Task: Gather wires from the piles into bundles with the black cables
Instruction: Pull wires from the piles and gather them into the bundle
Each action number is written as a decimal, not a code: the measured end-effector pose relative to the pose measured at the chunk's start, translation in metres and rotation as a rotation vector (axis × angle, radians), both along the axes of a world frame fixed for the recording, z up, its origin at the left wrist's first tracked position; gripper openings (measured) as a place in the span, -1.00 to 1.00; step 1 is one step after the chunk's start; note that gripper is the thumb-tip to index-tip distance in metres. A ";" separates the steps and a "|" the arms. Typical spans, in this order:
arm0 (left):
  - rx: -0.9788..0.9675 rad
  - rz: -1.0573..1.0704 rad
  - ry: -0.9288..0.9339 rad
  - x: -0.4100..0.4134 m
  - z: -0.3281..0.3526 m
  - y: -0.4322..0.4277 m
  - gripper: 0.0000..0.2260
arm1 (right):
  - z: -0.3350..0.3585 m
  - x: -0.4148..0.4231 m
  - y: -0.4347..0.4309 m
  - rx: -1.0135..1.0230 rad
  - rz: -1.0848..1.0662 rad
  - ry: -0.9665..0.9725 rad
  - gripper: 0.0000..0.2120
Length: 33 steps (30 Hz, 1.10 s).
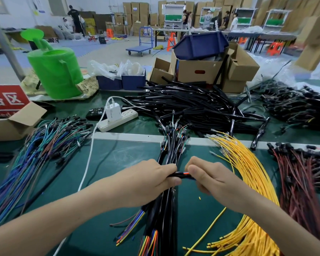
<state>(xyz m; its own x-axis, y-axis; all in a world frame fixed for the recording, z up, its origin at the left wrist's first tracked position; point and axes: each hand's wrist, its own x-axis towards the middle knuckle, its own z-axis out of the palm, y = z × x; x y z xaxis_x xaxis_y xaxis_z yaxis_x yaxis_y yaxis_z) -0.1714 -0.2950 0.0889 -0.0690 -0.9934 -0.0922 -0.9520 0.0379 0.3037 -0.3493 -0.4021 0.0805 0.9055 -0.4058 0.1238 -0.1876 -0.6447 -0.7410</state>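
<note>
Single head-worn wide-angle view, facing forward and down across the dark green matted surface (118, 159). Both forearms enter from the bottom edge, with the left hand (148, 182) and right hand (216, 180) close, at centre frame. The distant grey warehouse floor (107, 52) fills the top, and the frame edges bend.

Bright, even overhead light; soft shadows under the hands (181, 179). Wide-angle bending at the edges; blue wires (17, 172) smear with blur.

bare mat (116, 163) left, yellow wires (251, 174) crowding right
</note>
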 end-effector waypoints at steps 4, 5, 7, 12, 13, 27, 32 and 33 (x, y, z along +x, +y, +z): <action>0.072 0.018 -0.021 0.005 0.001 -0.002 -0.72 | -0.004 -0.003 -0.004 -0.156 -0.049 0.039 -0.63; 0.107 0.018 -0.016 0.004 0.000 -0.003 -0.72 | -0.005 -0.002 -0.003 -0.256 -0.042 0.073 -0.64; 0.161 0.001 -0.016 -0.001 -0.002 -0.004 -0.73 | -0.008 0.001 0.002 -0.417 -0.008 0.155 -0.67; 0.156 -0.083 -0.089 -0.005 -0.001 -0.007 -0.73 | -0.014 0.005 0.010 -0.337 0.029 0.104 -0.67; 0.153 -0.088 -0.096 -0.005 -0.001 -0.007 -0.74 | -0.016 0.006 0.010 -0.322 0.032 0.096 -0.65; 0.159 -0.105 -0.253 0.013 -0.007 -0.010 -0.75 | -0.016 0.003 -0.004 -0.760 0.151 0.422 -0.44; 0.100 -0.206 -0.336 0.005 -0.012 -0.014 -0.73 | -0.006 0.010 0.004 -0.588 0.202 0.371 -0.78; 0.094 -0.199 -0.313 0.006 -0.011 -0.014 -0.75 | -0.005 0.008 0.004 -0.539 0.198 0.348 -0.83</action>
